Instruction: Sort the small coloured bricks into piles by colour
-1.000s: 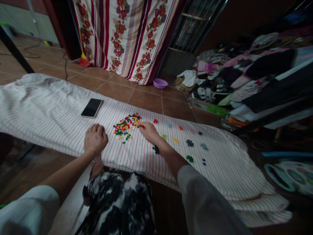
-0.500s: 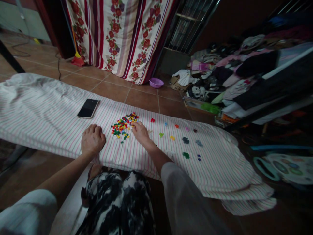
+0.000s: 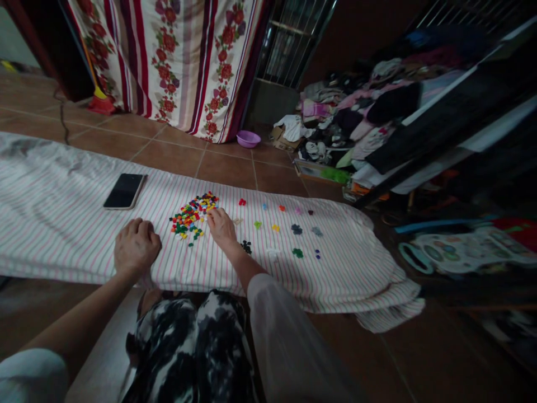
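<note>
A heap of small multicoloured pieces (image 3: pixel 187 218) lies on the striped cloth (image 3: pixel 260 280). At its right edge is my right hand (image 3: pixel 222 226), thumb and fingers pinched together; whatever is between the fingertips is too small to make out. My left hand (image 3: pixel 136 244) rests on the cloth to the left of the heap, loosely fisted, and nothing shows in it. Right of my right hand, little single-colour groups are spread out, among them red (image 3: pixel 242 202), yellow (image 3: pixel 276 228), dark grey (image 3: pixel 297 229), green (image 3: pixel 297 253) and black (image 3: pixel 246 246) pieces.
A phone (image 3: pixel 125 191) lies on the cloth beyond my left hand. Past the table are a purple basin (image 3: pixel 248 139), a floral curtain (image 3: pixel 184 67) and a red broom (image 3: pixel 101 104). Piled clothes (image 3: pixel 352 106) and a dark slanting bar (image 3: pixel 390 179) stand at the right.
The view has turned right, so everything sits further left in the picture. My right hand stays at the heap's edge; the black group beside its forearm now shows. My left hand rests in place.
</note>
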Action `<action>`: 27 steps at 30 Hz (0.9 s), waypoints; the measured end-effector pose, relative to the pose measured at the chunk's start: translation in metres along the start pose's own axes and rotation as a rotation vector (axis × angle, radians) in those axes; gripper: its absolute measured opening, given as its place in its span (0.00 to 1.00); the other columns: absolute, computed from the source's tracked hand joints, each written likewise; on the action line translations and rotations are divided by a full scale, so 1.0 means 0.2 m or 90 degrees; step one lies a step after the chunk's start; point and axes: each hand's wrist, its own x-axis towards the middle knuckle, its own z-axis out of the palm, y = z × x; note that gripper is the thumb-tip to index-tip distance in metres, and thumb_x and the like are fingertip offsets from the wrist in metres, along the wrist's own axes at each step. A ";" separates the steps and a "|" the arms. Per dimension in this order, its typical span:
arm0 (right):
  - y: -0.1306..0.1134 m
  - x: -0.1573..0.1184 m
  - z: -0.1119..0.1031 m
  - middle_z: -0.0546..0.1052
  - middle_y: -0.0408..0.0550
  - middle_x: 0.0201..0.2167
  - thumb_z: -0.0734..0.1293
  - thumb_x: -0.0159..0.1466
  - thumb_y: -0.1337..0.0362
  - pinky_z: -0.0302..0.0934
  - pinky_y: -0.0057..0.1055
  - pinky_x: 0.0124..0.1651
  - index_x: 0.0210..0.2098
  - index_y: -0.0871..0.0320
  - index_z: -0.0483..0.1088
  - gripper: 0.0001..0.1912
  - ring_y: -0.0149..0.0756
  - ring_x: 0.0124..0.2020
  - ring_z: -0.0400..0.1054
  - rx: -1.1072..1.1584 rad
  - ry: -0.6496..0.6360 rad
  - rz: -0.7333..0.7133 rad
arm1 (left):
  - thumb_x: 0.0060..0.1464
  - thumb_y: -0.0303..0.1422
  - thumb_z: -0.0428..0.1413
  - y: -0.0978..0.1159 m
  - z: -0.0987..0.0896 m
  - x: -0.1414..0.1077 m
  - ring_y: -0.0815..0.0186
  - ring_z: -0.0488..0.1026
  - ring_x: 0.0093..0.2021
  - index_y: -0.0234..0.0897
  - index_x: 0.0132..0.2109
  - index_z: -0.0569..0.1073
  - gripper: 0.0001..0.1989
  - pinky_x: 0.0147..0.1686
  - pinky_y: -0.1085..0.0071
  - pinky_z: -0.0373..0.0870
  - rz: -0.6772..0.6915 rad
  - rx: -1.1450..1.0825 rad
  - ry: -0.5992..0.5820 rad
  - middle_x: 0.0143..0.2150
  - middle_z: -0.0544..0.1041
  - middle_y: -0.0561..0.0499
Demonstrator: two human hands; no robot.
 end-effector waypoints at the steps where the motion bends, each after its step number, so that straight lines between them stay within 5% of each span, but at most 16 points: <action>1: 0.00 0.00 0.00 0.72 0.49 0.44 0.60 0.71 0.63 0.64 0.30 0.48 0.44 0.54 0.72 0.10 0.36 0.44 0.69 0.000 0.003 -0.005 | 0.56 0.32 0.46 0.00 0.00 0.00 0.47 0.71 0.54 0.32 0.44 0.73 0.14 0.52 0.52 0.68 -0.001 0.002 -0.003 0.50 0.74 0.34; 17: 0.01 -0.03 -0.10 0.73 0.49 0.49 0.56 0.70 0.69 0.63 0.31 0.56 0.49 0.53 0.71 0.15 0.35 0.50 0.69 0.104 0.033 -0.020 | 0.56 0.32 0.46 0.00 0.00 0.00 0.46 0.70 0.55 0.31 0.44 0.73 0.15 0.54 0.51 0.67 0.002 -0.007 -0.006 0.52 0.74 0.33; 27: 0.47 -0.10 -0.51 0.76 0.52 0.41 0.58 0.63 0.71 0.65 0.36 0.51 0.40 0.57 0.75 0.15 0.40 0.45 0.70 0.108 0.200 0.086 | 0.56 0.31 0.47 0.03 -0.03 0.00 0.44 0.70 0.57 0.29 0.46 0.75 0.16 0.55 0.49 0.67 -0.028 -0.030 -0.023 0.53 0.74 0.31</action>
